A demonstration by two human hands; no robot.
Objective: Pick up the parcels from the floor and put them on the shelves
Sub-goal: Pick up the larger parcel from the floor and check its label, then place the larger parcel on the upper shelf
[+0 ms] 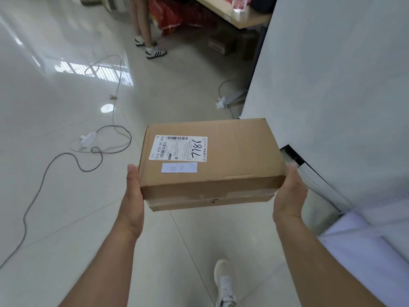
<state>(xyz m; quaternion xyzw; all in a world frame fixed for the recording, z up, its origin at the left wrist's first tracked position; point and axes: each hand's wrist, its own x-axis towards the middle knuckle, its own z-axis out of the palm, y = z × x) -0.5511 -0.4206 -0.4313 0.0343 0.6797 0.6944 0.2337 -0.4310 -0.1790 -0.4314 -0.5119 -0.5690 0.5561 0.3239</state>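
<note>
Both hands carry one brown cardboard parcel (pixel 212 162) in the middle of the frame, held clear of the floor. Left hand (pixel 134 191) presses flat against the parcel's left end, thumb lying along the top edge and fingers hidden beneath. Right hand (pixel 290 193) cups the right end, palm turned inward against the cardboard, its fingers also out of sight under the box. On the parcel's top face sit a white shipping label (pixel 178 148) with barcodes and a handwritten black number, and just below it a small pale slip (pixel 179 167) with faint writing.

Below lies a glossy, light tiled floor (pixel 55 196). At centre left a white power strip (pixel 88 138) rests on the tiles with cables (pixel 44 173) looping around it. Along the right side of the frame stands a tall pale grey panel (pixel 332 85). At the upper centre, another person's legs and striped sneakers (pixel 155 50) are near red bags (pixel 172 14) and a desk (pixel 234 14). The wearer's white shoe (pixel 224 282) shows at the bottom centre.
</note>
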